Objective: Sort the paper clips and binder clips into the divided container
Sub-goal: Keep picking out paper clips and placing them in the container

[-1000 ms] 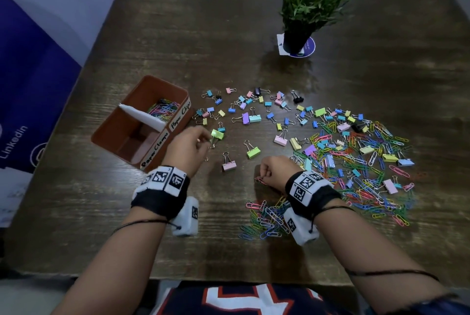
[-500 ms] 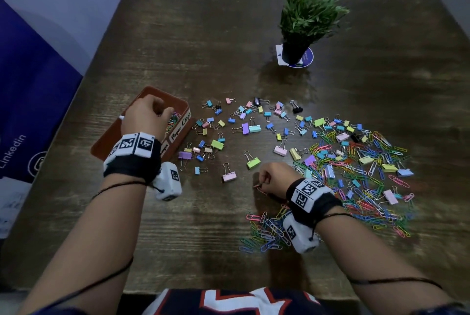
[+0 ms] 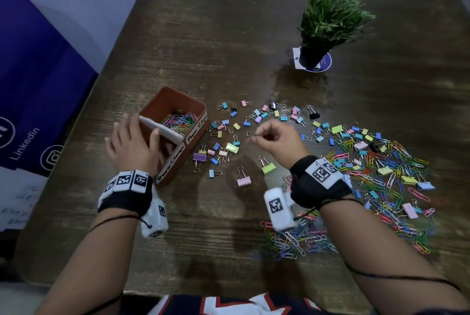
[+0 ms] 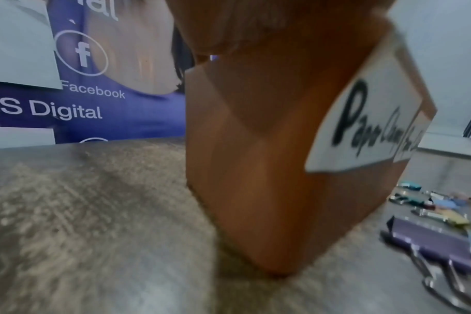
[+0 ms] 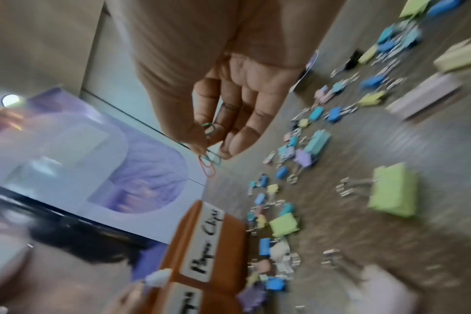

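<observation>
Pinching paper clips (image 5: pixel 209 163), the right hand (image 3: pixel 278 140) has lifted toward the container (image 3: pixel 178 108); left hand (image 3: pixel 132 144) relaxed above it.

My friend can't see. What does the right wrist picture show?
The right hand pinches paper clips, red and teal, above the table. Below stands the orange container; blurry colourful binder clips lie scattered beside it.
</observation>
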Demonstrator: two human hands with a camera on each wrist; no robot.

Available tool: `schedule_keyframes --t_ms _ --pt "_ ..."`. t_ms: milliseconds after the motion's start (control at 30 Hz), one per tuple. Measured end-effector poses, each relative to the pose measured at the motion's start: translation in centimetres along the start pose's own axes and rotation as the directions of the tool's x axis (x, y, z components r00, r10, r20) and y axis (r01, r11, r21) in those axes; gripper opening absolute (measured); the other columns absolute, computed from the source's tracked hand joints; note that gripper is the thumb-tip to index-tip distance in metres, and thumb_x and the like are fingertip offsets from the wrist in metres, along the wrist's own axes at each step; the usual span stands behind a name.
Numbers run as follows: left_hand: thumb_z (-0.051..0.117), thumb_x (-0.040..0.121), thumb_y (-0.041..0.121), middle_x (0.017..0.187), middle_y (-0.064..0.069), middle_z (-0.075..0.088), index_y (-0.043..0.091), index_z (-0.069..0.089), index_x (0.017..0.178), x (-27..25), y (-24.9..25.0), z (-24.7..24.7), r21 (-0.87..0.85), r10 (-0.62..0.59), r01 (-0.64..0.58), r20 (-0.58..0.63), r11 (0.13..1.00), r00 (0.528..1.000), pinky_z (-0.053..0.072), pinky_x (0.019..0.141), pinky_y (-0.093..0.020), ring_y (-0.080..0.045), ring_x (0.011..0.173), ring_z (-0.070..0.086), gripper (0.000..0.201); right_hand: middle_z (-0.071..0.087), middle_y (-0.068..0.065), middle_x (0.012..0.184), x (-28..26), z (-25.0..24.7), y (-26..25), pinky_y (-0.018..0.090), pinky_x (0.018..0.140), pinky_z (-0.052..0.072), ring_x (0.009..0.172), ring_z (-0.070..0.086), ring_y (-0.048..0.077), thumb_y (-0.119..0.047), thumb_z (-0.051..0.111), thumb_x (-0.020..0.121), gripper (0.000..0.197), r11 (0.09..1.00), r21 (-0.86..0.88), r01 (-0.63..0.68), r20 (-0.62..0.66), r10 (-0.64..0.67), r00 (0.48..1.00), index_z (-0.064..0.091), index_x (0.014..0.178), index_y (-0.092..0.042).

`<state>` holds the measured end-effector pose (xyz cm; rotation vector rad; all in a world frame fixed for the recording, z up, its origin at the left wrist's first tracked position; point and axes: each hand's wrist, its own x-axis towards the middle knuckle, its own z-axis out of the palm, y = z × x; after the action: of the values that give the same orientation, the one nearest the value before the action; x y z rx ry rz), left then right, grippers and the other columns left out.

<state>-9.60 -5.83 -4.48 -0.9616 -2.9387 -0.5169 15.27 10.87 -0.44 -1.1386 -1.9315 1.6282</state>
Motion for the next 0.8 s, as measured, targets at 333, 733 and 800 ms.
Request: schedule_keyframes --t_ms 333,733,800 --pt "0.029 0.095 0.053 0.155 -0.004 0.031 0.016 0.026 0.15 -0.1 -0.7 1.5 -0.02 0.011 -0.012 -0.052 1.0 0.999 0.009 0.117 -0.049 -0.024 0.145 0.02 0.065 0.059 -0.005 0.07 6.4 10.7 -4.9 0.021 0.064 0.05 0.064 0.054 0.007 -0.003 0.068 0.081 0.018 0.977 -0.021 0.211 -0.076 -0.212 0.974 0.058 0.076 -0.017" --pt "0.033 0.098 0.05 0.156 -0.003 0.028 0.016 0.027 0.15 -0.2 -0.8 1.6 -0.028 0.014 -0.016 -0.061 0.999 0.998 0.007 0.118 -0.047 -0.023 0.146 0.019 0.062 0.061 -0.004 0.097 7.9 11.8 -3.9 0.033 0.083 0.049 0.088 0.055 0.014 -0.008 0.056 0.087 0.017 0.835 -0.451 0.316 0.125 -0.292 0.948 0.067 0.096 -0.017" --pt "0.034 0.098 0.05 0.157 -0.003 0.027 0.017 0.027 0.15 -0.2 -0.9 1.6 -0.03 0.017 -0.019 -0.051 0.999 0.999 0.006 0.118 -0.047 -0.023 0.146 0.017 0.062 0.061 -0.002 0.093 7.0 10.9 -3.3 0.032 0.081 0.049 0.085 0.056 0.015 -0.007 0.056 0.086 0.015 0.853 -0.4 0.337 0.054 -0.345 0.937 0.067 0.09 -0.017"
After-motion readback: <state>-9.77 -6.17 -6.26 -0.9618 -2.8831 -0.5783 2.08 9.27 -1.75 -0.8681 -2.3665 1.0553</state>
